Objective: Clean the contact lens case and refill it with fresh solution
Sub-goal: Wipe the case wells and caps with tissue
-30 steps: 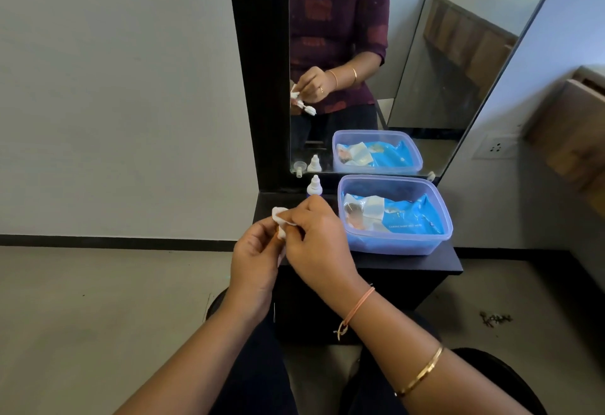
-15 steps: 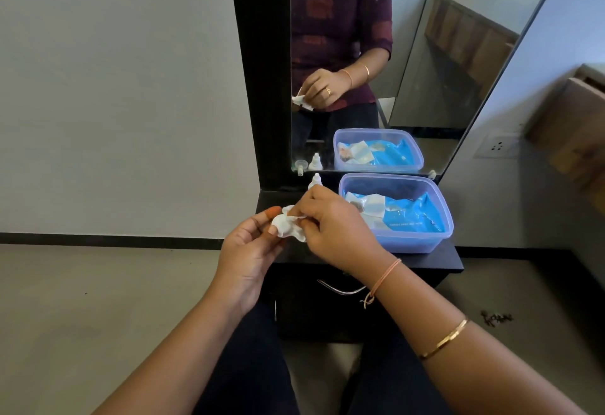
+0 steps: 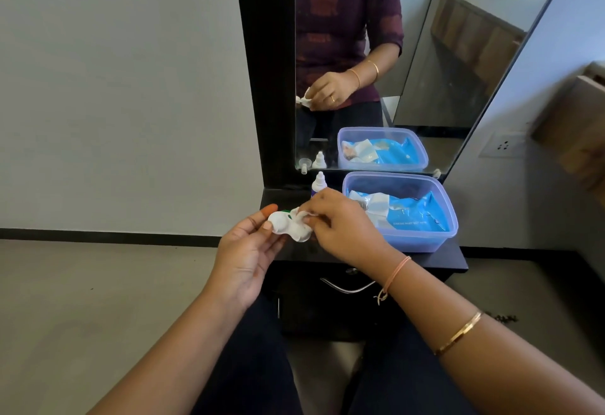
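Off the front-left corner of the black surface [image 3: 455,260], my left hand [image 3: 245,250] is palm-up, thumb and fingertips pinching the white contact lens case [image 3: 285,226] by its left well. Case is up in the air, near the surface edge, not resting on it. A green bit [image 3: 287,211] shows at the case's top edge, too small to tell what part. Next right, a bunched white tissue [image 3: 302,215] is pressed onto the case's right well. My right hand [image 3: 340,223] is back-up, curled fingertips gripping that tissue. A pink thread band [image 3: 396,273] sits at the wrist and a gold bangle [image 3: 458,333] further up the forearm.

Just behind the right hand's knuckles, the solution bottle [image 3: 318,181] stands upright on the surface, white nozzle up, lower part hidden by the fingers. Beside it on the right sits a clear bluish tub [image 3: 412,239], lid off, holding a blue wipes packet [image 3: 417,216] with a white flap folded at its left end.

Behind these, the mirror [image 3: 425,54] reflects the bottle, the tub and the hands. Under the surface I see a drawer handle [image 3: 347,287]. At far right, a wall socket [image 3: 504,144].
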